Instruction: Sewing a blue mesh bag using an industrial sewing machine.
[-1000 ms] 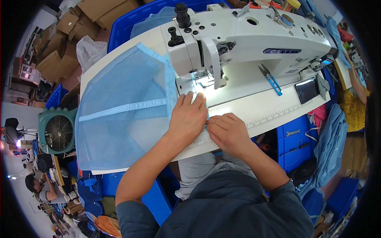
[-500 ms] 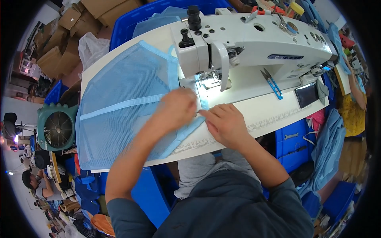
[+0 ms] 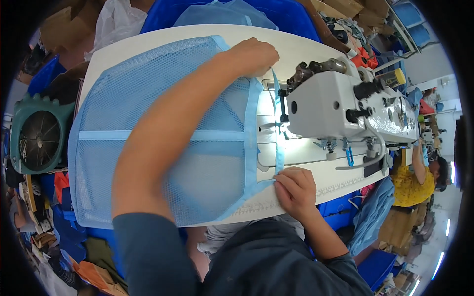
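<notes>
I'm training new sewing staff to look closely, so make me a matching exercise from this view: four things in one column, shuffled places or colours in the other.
Column one
1. Left hand
2. Right hand
3. Sewing machine
4. Fan

Column two
A. Green, at the left of the view
B. At the near end of the light-blue strip
C. White, to the right of the mesh panel
D. At the far end of the light-blue strip

Pairs: 1-D, 2-B, 3-C, 4-A
</notes>
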Demonstrator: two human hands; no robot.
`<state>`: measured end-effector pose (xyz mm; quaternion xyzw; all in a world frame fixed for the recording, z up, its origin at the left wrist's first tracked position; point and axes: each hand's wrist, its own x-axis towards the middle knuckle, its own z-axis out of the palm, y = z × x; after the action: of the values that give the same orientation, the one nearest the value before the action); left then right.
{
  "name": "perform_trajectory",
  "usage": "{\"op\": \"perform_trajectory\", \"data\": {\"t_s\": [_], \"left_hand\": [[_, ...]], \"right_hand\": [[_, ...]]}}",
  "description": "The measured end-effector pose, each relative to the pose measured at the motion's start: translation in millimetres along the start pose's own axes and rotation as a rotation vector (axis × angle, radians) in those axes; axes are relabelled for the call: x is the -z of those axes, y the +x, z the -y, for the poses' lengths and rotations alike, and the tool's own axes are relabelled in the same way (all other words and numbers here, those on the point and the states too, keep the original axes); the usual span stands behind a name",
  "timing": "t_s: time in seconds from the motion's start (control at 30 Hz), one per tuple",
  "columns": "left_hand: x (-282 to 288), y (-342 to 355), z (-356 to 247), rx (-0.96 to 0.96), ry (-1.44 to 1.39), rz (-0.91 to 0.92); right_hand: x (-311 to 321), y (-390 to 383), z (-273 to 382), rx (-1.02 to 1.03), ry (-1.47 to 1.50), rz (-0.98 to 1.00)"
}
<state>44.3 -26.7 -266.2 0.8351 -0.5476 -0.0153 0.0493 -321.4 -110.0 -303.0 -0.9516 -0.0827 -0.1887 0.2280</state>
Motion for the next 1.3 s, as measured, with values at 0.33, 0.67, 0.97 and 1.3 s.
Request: {"op": "perform_trajectory", "data": {"t_s": [0.33,0.67,0.97,1.3], "left_hand": [[40.5,-194.1,-52.1,-0.400,0.254,-0.215],[19.4,-249.8,-94.4,-0.403,0.428,-0.192],[19.7,-256.4,-108.7,-0.448,0.480,-0.162],[76.3,-316.5,-180.0,0.029,0.142,0.047]], "right_hand": [[6.7,-0.3,-10.7,0.012,0.016,0.072],[5.3,-5.8,-13.6,0.002,0.047,0.020],[7.3,-11.1,-12.0,0.012,0.051,0.025],[11.5,-26.4,-2.4,0.096,0.071,0.125]]}}
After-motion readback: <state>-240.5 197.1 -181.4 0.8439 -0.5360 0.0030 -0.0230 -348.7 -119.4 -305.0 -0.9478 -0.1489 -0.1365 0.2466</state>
